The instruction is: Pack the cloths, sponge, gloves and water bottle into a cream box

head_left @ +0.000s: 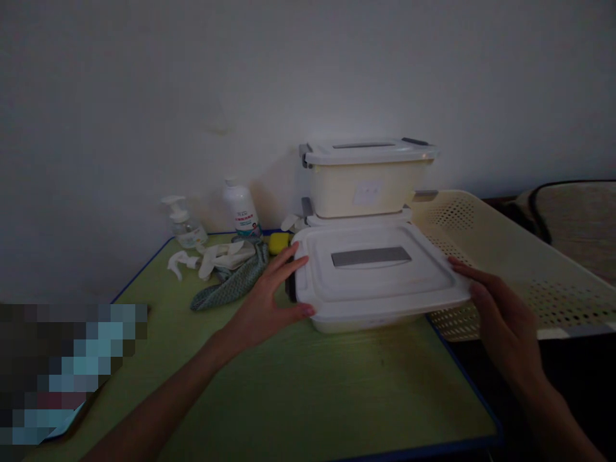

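Note:
A white-lidded storage box [375, 282] with a grey handle strip is held level over the table between my two hands. My left hand [267, 308] grips its left end, the fingers over the lid's edge and the thumb at the front corner. At the right edge of the lid, my right hand [505, 321] presses with its fingers and thumb; its palm side is partly hidden. Behind it, a second lidded box [370, 186] with a small label stands on top of another box, mostly hidden. The underside of the held box cannot be seen.
On the green table [289, 398] lie a grey-green cloth [231, 282], a white spray head [183, 262] and a yellow block [279, 243]. A pump bottle [183, 221] and a white bottle [241, 208] stand by the wall. A cream perforated basket [510, 256] is at the right.

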`<state>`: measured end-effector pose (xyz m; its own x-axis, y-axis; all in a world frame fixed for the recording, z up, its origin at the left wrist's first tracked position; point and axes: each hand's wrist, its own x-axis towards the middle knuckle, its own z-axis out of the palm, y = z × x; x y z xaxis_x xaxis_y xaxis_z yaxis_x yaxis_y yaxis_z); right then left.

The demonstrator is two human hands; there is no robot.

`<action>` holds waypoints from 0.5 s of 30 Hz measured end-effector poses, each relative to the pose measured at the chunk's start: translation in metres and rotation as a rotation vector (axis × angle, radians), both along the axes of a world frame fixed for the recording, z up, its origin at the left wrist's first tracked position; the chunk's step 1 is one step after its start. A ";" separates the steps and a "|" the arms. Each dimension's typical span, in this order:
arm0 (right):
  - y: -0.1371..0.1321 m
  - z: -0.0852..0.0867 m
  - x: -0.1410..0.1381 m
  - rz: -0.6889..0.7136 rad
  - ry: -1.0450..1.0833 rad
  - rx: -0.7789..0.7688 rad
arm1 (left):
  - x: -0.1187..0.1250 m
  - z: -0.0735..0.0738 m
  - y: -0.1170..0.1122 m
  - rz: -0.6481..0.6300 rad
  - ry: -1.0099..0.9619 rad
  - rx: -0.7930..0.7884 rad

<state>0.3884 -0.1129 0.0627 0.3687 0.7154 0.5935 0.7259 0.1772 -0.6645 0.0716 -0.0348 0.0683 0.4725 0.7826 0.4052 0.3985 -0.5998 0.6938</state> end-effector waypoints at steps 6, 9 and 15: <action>0.000 0.004 0.009 0.008 -0.074 -0.060 | -0.002 0.008 0.003 -0.008 0.055 0.002; 0.001 0.008 0.018 0.025 -0.109 -0.092 | -0.002 0.013 0.003 0.005 0.128 0.007; 0.011 0.042 0.024 -0.077 -0.317 -0.111 | -0.004 0.036 0.011 -0.013 0.295 0.041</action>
<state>0.4122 -0.1014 0.1045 0.2340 0.7594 0.6071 0.9078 0.0529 -0.4160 0.0675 -0.0238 0.1047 0.5848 0.7613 0.2799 0.5714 -0.6316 0.5240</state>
